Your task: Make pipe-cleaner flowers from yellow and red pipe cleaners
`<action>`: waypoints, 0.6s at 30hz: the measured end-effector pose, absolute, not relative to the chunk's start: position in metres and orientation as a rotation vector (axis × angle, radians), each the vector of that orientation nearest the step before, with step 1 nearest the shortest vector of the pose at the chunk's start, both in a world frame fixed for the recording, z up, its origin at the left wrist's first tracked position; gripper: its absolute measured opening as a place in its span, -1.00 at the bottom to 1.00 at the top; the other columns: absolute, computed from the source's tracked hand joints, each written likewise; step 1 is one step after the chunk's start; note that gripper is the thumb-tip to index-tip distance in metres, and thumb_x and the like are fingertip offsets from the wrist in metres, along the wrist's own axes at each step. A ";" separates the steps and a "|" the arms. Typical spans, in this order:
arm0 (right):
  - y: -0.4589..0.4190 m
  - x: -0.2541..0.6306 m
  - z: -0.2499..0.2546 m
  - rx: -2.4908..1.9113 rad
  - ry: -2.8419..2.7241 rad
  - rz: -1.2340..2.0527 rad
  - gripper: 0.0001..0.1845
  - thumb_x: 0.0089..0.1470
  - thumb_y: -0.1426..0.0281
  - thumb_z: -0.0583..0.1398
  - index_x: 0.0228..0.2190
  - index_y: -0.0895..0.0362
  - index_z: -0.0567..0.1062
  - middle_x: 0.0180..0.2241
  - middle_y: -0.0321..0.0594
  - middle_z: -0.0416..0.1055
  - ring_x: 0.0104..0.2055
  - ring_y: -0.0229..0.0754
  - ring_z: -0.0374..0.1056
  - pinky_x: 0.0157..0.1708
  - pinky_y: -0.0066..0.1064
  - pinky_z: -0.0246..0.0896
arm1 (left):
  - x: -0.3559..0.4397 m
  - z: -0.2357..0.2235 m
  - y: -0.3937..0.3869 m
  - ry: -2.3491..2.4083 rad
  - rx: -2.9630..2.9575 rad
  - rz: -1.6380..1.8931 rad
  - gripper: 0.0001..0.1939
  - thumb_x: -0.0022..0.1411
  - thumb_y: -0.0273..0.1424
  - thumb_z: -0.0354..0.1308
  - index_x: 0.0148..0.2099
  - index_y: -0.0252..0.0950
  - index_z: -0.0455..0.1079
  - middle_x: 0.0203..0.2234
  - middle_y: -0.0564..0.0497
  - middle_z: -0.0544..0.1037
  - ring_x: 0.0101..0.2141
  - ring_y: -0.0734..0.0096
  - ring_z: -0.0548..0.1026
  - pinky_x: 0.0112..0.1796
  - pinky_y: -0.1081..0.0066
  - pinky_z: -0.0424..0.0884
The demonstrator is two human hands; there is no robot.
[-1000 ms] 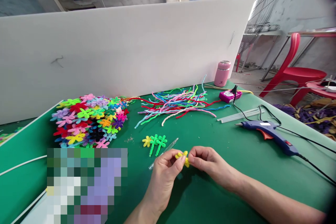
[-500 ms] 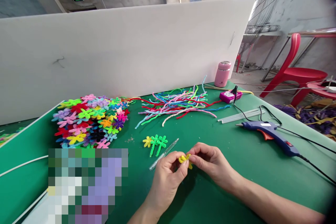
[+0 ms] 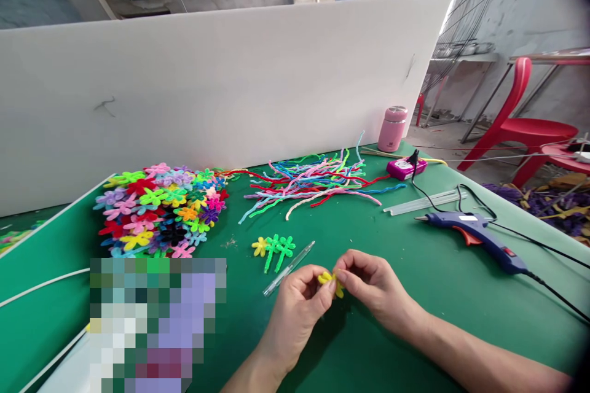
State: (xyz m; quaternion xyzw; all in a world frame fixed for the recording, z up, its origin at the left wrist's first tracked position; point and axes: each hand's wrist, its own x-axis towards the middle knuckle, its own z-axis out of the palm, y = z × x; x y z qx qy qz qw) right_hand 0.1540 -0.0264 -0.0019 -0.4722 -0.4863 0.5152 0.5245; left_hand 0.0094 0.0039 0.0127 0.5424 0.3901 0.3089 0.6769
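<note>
A small yellow pipe-cleaner flower [image 3: 326, 278] is pinched between the thumb and fingers of my left hand [image 3: 299, 307]. On its right side, my right hand [image 3: 373, 279] grips a petal with thumb and forefinger, and the fingertips partly cover the flower. Just beyond my left hand lies a clear pen-like stick [image 3: 289, 268], slanting across the table. Behind it are a yellow flower [image 3: 259, 246] and two green flowers with short stems [image 3: 279, 248], set close together.
A heap of colourful pipe-cleaner flowers [image 3: 161, 209] sits at left, loose pipe cleaners [image 3: 313, 181] behind. To the right lie a blue glue gun [image 3: 474, 233] with its cord, clear glue sticks [image 3: 424, 201] and a magenta box [image 3: 405, 167]. A pink flask [image 3: 393, 129] stands by the white board [image 3: 221, 86].
Both hands, with the yellow flower between them, have shifted slightly right. The fingers have turned the flower a little. Things on the table stay where they were.
</note>
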 end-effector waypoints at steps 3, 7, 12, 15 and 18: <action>-0.027 0.156 -0.002 -1.088 -1.158 1.270 -0.73 0.01 0.21 0.17 -0.47 0.19 0.37 -0.54 -0.29 0.30 -0.49 -0.29 0.19 -0.46 -0.45 0.10 | 0.008 0.011 0.005 0.826 1.171 0.698 -0.78 0.07 -0.29 0.17 -0.44 -0.35 0.32 -0.61 0.14 0.23 -0.55 0.58 0.12 -0.52 0.54 0.10; -0.025 0.163 0.001 -1.121 -1.312 1.133 -0.79 0.05 0.27 0.16 -0.33 0.17 0.42 -0.46 -0.25 0.32 -0.45 -0.27 0.22 -0.42 -0.44 0.14 | 0.006 0.011 0.007 0.758 1.061 0.697 -0.82 0.08 -0.34 0.17 -0.45 -0.35 0.32 -0.62 0.13 0.25 -0.56 0.58 0.14 -0.52 0.53 0.11; -0.022 0.174 0.008 -1.116 -1.723 0.861 -0.85 0.09 0.36 0.12 -0.35 0.13 0.47 -0.42 -0.21 0.35 -0.41 -0.24 0.27 -0.42 -0.45 0.17 | 0.007 0.015 0.008 0.731 0.960 0.621 -0.81 0.01 -0.34 0.22 -0.48 -0.38 0.35 -0.61 0.09 0.29 -0.56 0.57 0.17 -0.55 0.54 0.09; -0.021 0.179 0.013 -1.073 -1.891 0.769 -0.84 0.12 0.37 0.09 -0.34 0.12 0.46 -0.39 -0.16 0.37 -0.37 -0.22 0.30 -0.39 -0.44 0.20 | 0.007 0.017 0.008 0.735 0.912 0.559 -0.79 -0.04 -0.34 0.26 -0.51 -0.38 0.36 -0.63 0.09 0.28 -0.56 0.57 0.17 -0.56 0.54 0.08; -0.022 0.181 0.017 -1.033 -2.060 0.599 -0.83 0.14 0.40 0.05 -0.33 0.12 0.44 -0.37 -0.13 0.39 -0.35 -0.21 0.29 -0.37 -0.41 0.18 | 0.006 0.017 0.009 0.739 0.884 0.529 -0.79 -0.07 -0.33 0.28 -0.49 -0.39 0.37 -0.62 0.09 0.28 -0.56 0.58 0.17 -0.56 0.54 0.06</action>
